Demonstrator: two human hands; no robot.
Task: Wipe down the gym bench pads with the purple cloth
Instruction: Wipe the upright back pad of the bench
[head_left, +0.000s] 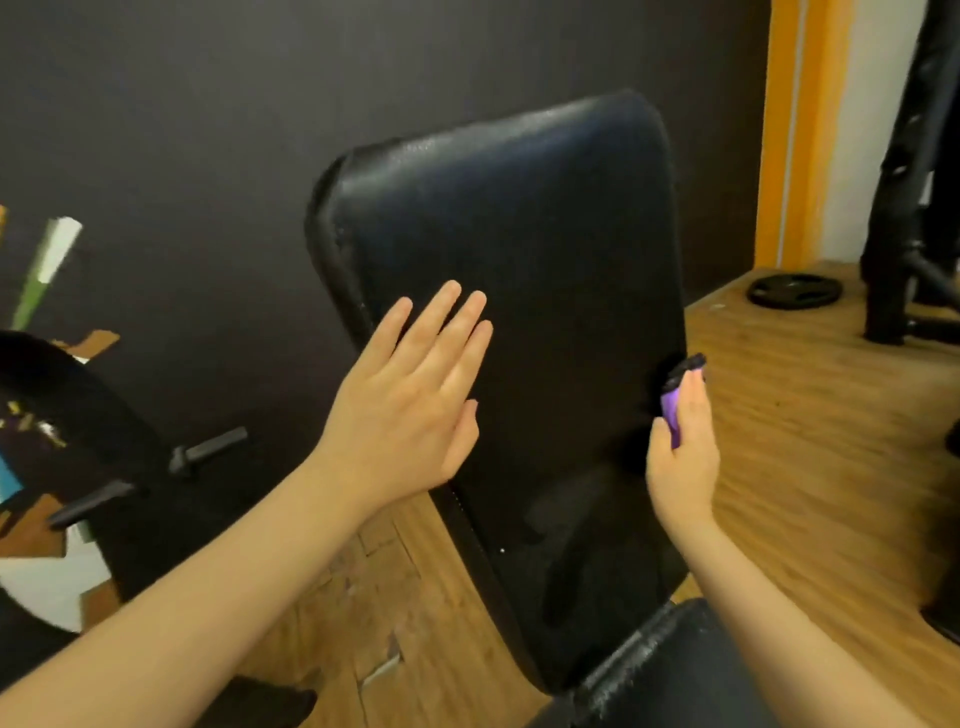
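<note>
The black back pad of the gym bench stands inclined in the middle of the view. The seat pad shows at the bottom right. My left hand lies flat with straight fingers against the left part of the back pad. My right hand is at the pad's right edge and grips the purple cloth, bunched small, with a dark bit sticking out past the fingertips. Most of the cloth is hidden inside the hand.
A weight plate lies on the wooden floor at the back right beside a black machine frame. Black handles and dark equipment stand at the left. A dark wall is behind the bench.
</note>
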